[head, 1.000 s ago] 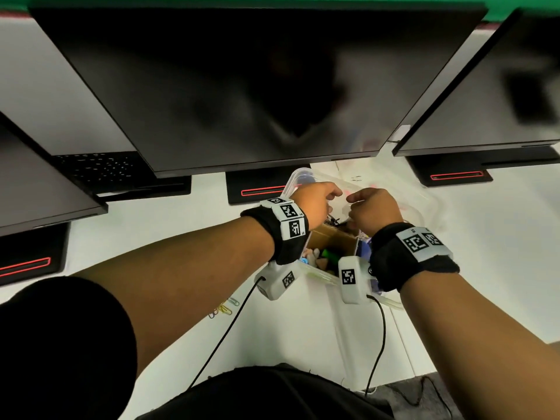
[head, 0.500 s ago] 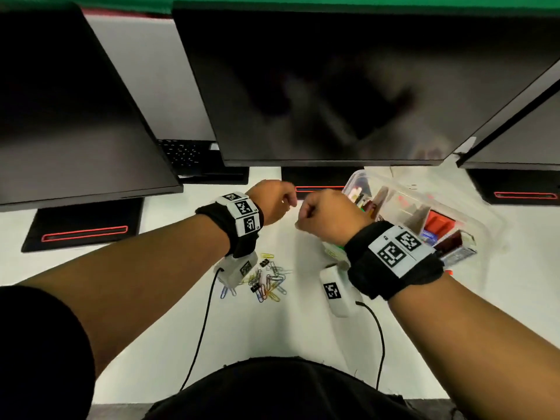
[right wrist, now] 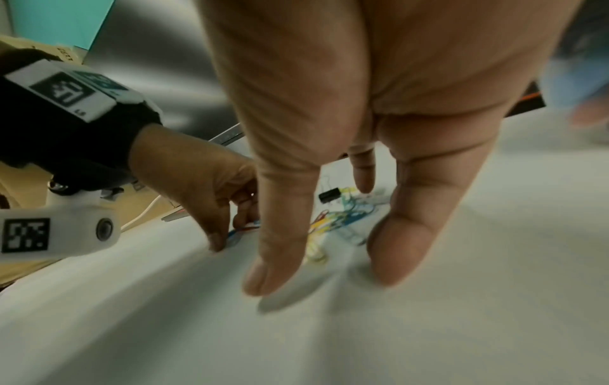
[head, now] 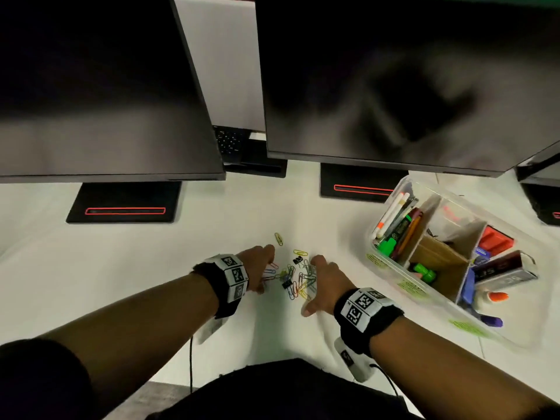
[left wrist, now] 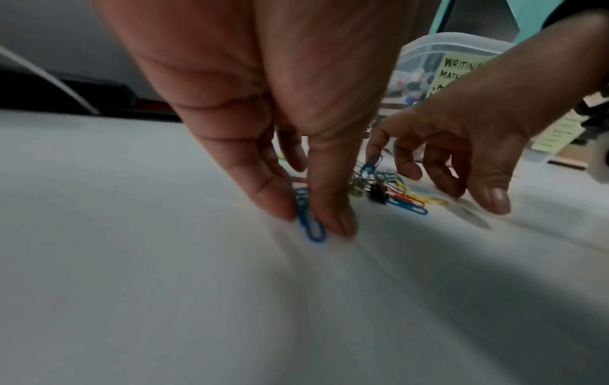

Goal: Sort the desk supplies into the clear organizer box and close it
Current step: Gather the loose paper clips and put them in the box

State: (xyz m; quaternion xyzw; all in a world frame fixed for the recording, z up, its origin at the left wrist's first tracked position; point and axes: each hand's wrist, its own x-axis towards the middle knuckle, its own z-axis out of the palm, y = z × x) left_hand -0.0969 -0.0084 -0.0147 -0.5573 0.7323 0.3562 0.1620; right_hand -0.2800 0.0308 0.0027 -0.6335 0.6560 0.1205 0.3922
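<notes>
A loose pile of coloured paper clips (head: 295, 275) with two small black binder clips (head: 298, 260) lies on the white desk. My left hand (head: 260, 268) stands on its fingertips at the pile's left side. Its thumb and a finger flank a blue clip (left wrist: 311, 226) on the desk. My right hand (head: 321, 280) is spread at the pile's right side, fingertips down and holding nothing (right wrist: 323, 260). The clear organizer box (head: 371, 237) sits open at the right. Its compartments hold pens, markers, erasers and a glue bottle.
Two dark monitors (head: 100, 86) (head: 394, 80) overhang the back of the desk on black stands (head: 124, 204) (head: 360, 186). One yellow clip (head: 278, 238) lies apart behind the pile. The desk's front edge is at my lap.
Both hands left the box, moved left, and dropped to the desk on either side of the clip pile. The curled fingers have straightened out.
</notes>
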